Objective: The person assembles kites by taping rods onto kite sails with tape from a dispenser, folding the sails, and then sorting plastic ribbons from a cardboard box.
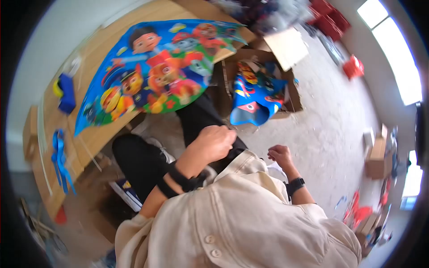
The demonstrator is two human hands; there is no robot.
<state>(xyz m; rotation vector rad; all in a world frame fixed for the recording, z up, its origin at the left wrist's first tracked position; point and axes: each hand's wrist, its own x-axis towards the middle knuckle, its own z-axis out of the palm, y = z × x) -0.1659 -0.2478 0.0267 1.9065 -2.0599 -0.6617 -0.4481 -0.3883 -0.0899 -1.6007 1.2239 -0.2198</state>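
Your left hand (216, 142) is above your lap, fingers curled inward; your right hand (280, 155) is apart from it, fingers loosely bent. I cannot tell whether either has hold of anything. Beyond your hands, a blue ribbon (58, 156) lies on the counter (91, 138) at your left. Past your knees (134, 154), a cartoon sheet (156, 71) spreads over the counter's edge; right of it, another printed sheet (252, 107) sits bent in an open cardboard box (294, 96).
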